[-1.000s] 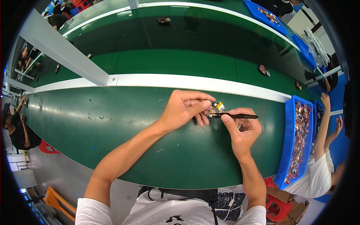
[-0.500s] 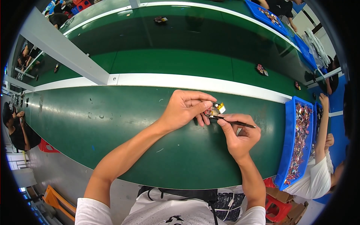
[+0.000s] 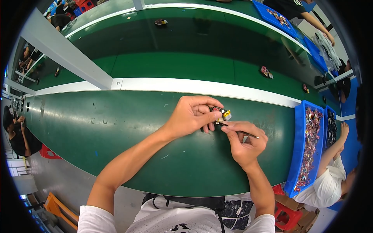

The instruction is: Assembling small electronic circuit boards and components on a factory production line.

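Note:
Between the fingers and thumb of my left hand (image 3: 188, 117) sits a small black electronic assembly with red parts and a yellow-and-silver piece (image 3: 227, 114) sticking out at its right. My right hand (image 3: 245, 144) pinches a slim black tool (image 3: 249, 134) that looks like tweezers, pointing left. Its tip meets the near side of the assembly, close to my left fingertips. Exactly what the tip touches is too small to make out. Both hands are held over the green tabletop (image 3: 128, 136).
At the right stands a long blue bin (image 3: 292, 167) of small red and silver parts, beside another blue bin (image 3: 325, 139) with dark parts. Beyond the white rail (image 3: 202, 86), small assemblies (image 3: 266, 72) ride a green belt (image 3: 155, 64). A co-worker's arm (image 3: 333, 149) is at the right.
My right hand and the tool have shifted slightly left and down, and the assembly has turned a little. Pieces on the belt moved left. The co-worker's raised arm at the right came down.

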Action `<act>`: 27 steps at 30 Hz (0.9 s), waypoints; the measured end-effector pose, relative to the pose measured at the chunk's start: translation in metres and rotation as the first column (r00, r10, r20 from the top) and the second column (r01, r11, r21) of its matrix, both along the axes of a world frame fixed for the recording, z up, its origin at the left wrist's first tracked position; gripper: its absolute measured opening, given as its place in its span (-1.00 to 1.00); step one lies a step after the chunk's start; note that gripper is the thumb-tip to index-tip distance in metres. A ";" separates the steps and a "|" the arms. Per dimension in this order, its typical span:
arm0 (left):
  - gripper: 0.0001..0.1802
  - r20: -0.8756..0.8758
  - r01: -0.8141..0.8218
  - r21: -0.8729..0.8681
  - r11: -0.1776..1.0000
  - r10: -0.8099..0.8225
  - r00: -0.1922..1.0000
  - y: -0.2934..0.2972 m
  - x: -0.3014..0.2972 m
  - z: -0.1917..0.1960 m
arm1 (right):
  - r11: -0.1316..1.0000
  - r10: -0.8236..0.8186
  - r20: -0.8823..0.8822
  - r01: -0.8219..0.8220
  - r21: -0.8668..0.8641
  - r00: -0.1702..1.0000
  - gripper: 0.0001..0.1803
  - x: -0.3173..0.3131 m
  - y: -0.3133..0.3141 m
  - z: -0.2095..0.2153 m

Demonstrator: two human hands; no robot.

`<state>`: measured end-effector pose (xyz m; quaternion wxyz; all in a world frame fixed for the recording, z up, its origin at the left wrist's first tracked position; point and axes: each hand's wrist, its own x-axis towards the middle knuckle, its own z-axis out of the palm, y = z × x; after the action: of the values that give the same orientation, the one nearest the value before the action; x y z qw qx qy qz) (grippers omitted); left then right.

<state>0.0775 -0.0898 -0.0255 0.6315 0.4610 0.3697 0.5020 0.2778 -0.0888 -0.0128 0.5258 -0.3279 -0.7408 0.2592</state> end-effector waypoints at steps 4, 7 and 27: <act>-0.77 -0.067 0.002 -0.023 1.000 -0.003 0.998 -0.002 0.001 0.000 | 1.000 0.015 0.049 -0.017 0.026 0.999 -0.85 -0.001 -0.001 0.001; -0.76 -0.108 0.011 -0.045 0.999 -0.015 0.994 -0.002 -0.001 0.001 | 0.999 0.016 0.066 -0.019 0.047 0.998 -0.85 -0.002 -0.001 -0.001; -0.79 -0.110 -0.171 -0.028 0.985 0.167 0.980 0.000 0.004 0.008 | 0.993 -0.064 -0.013 0.065 0.096 0.998 -0.83 -0.004 0.001 0.004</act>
<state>0.0814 -0.0894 -0.0177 0.5743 0.4422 0.4502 0.5215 0.2739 -0.0880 -0.0086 0.5530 -0.3246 -0.7388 0.2076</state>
